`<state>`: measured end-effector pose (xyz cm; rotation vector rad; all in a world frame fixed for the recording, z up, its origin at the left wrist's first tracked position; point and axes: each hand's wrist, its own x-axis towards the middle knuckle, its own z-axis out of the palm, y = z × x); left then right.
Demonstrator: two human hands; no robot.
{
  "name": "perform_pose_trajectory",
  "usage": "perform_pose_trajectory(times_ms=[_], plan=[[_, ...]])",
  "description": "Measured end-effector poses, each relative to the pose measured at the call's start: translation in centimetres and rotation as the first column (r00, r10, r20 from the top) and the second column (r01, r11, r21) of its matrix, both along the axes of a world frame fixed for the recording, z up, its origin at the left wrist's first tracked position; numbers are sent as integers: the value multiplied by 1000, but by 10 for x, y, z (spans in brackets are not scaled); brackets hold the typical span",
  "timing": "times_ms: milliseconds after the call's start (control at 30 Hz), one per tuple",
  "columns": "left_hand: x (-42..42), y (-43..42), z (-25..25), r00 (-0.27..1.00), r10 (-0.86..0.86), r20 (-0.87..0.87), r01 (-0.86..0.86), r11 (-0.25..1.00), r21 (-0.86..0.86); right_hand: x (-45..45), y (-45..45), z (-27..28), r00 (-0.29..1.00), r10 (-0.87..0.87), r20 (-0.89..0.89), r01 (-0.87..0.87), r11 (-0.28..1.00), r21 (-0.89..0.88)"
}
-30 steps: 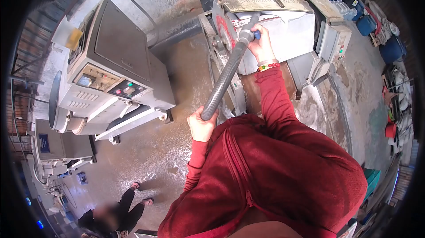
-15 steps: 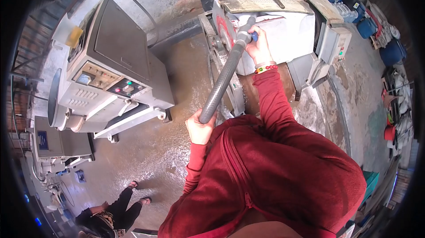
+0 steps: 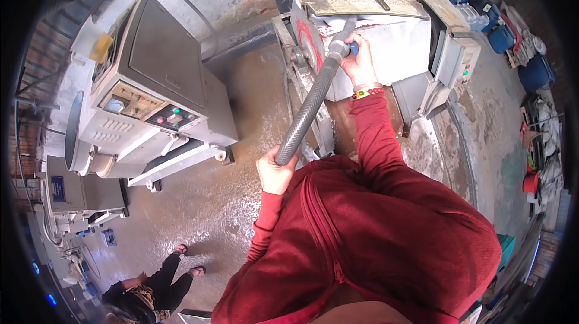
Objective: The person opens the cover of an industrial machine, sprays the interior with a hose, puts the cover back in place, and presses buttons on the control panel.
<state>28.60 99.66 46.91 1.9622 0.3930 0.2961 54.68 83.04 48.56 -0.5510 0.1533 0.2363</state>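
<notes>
A thick grey ribbed hose (image 3: pixel 309 110) runs slantwise up from my lap to the white drum-shaped machine (image 3: pixel 395 52). My left hand (image 3: pixel 276 170) is wrapped round its lower part, near my jacket. At the upper end is a grey valve fitting (image 3: pixel 339 46) with a small blue lever. My right hand (image 3: pixel 360 66) has its fingers closed at the blue lever (image 3: pixel 353 48), a beaded bracelet on its wrist. The far tip of the fitting reaches into the machine's opening, beneath a raised lid (image 3: pixel 365 5); what lies deeper inside is mostly hidden.
To the left stands a large grey cabinet machine (image 3: pixel 163 64) on wheels, with buttons and dials. The concrete floor (image 3: pixel 199 215) looks wet. At lower left another person (image 3: pixel 151 291) is on the floor area. Blue containers (image 3: pixel 500 39) and piled cloth line the right side.
The hose, its fitting and both hands have shifted slightly right in the view. My hold on both looks the same.
</notes>
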Motion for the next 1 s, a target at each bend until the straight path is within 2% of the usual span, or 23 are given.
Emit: perform_pose_trajectory(times_ms=[533,733,1000], plan=[[8,-9,1,999,-38,-27,38,999,-16,16,-22,-19,999,-1,35,0,1000,20],[5,-18,3,1000,0,5,1,992,-127,12,-18,-14,999,-7,43,5,999,49],[0,-22,4,999,33,0,-32,987,-160,-3,-14,7,1000,-10,29,11,999,-42]])
